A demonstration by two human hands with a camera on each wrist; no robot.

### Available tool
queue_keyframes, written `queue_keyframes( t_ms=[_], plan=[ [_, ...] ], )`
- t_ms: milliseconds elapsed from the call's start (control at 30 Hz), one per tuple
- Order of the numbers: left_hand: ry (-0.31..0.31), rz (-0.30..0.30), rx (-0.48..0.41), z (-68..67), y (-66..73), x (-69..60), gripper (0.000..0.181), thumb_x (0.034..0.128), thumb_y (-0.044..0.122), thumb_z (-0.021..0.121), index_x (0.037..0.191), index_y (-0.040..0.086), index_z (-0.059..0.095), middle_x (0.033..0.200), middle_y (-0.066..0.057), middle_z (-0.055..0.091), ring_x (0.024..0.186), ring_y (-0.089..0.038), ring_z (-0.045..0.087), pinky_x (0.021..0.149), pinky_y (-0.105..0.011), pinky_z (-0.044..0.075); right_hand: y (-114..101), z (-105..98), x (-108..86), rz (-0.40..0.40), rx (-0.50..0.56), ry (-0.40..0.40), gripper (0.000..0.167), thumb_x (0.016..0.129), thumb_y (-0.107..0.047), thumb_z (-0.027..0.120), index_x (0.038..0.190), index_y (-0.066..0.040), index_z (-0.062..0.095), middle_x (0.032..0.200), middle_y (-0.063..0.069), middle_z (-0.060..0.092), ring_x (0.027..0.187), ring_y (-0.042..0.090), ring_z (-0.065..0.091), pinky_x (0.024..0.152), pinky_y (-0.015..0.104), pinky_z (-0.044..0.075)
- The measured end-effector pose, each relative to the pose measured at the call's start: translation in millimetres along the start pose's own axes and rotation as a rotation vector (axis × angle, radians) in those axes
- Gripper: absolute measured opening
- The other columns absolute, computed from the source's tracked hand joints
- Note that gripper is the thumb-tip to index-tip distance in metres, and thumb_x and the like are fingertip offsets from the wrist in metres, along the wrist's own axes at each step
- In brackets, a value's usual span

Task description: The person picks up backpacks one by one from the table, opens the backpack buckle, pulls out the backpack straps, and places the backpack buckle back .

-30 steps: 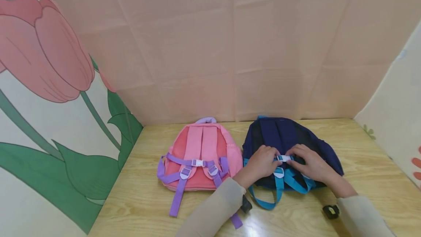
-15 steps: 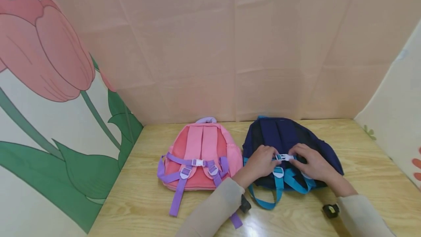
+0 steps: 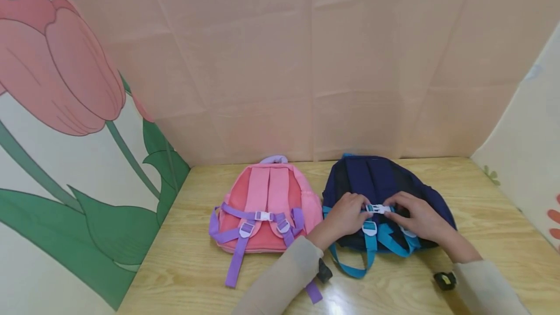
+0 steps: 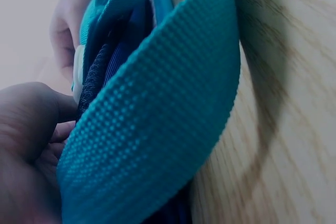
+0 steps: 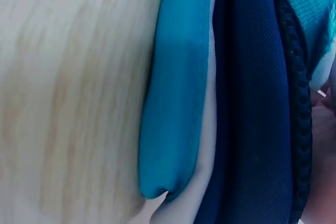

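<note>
A navy backpack (image 3: 372, 174) with teal straps lies on the table, its back panel and shoulder straps facing up. Across it runs a white side-release buckle (image 3: 379, 209), with prongs showing between its two halves; how far they are engaged is too small to tell. My left hand (image 3: 347, 215) pinches the buckle's left end between thumb and fingers. At the right end, my right hand (image 3: 415, 215) pinches the other half. A teal strap (image 4: 152, 98) loops large across the left wrist view, hiding part of the fingers. The right wrist view shows mostly the backpack's edge (image 5: 257, 98).
Left of the navy backpack lies a pink backpack (image 3: 267, 183) with purple straps, its white buckle (image 3: 263, 216) fastened. Both bags rest on a wood-grain table (image 3: 175, 256). A peach sheet (image 3: 306, 62) hangs behind, and a tulip-printed panel (image 3: 87, 86) stands at the left.
The buckle's halves have drawn apart slightly, exposing the prongs, as my right hand shifted a little to the right. The left hand is nearly still. The pink backpack has not moved.
</note>
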State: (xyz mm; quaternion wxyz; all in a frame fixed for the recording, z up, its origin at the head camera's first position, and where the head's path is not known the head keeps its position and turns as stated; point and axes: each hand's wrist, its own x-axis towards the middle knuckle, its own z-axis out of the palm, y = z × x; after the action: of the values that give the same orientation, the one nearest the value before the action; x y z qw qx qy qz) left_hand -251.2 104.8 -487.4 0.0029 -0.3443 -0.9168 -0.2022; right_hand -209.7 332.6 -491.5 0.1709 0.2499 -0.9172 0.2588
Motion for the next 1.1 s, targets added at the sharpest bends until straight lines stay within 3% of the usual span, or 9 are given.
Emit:
queue_keyframes(
  t_ms=[433,1100],
  plan=[
    [0.014,0.011,-0.004,2.6,-2.7,0.5,0.021,0.1024,0.037,0.060,0.116,0.022,0.065,0.093,0.014,0.056,0.088,-0.004,0.046,0.075,-0.012,0.036,2,-7,-0.9,0.101,-0.028,-0.050,0.021,0.085,-0.017,0.083,0.104,-0.017,0.072,0.093,-0.006,0.061,0.075,0.003,0.046,0.060,0.022,0.039],
    [0.021,-0.002,-0.053,-8.3,-0.4,-2.8,0.021,0.1023,0.035,0.060,0.117,0.021,0.065,0.096,0.013,0.057,0.092,-0.005,0.047,0.078,-0.013,0.038,1,-9,-0.1,0.127,-0.042,-0.092,0.023,0.086,-0.024,0.082,0.106,-0.015,0.074,0.092,-0.009,0.060,0.076,0.003,0.046,0.062,0.023,0.040]
  ],
)
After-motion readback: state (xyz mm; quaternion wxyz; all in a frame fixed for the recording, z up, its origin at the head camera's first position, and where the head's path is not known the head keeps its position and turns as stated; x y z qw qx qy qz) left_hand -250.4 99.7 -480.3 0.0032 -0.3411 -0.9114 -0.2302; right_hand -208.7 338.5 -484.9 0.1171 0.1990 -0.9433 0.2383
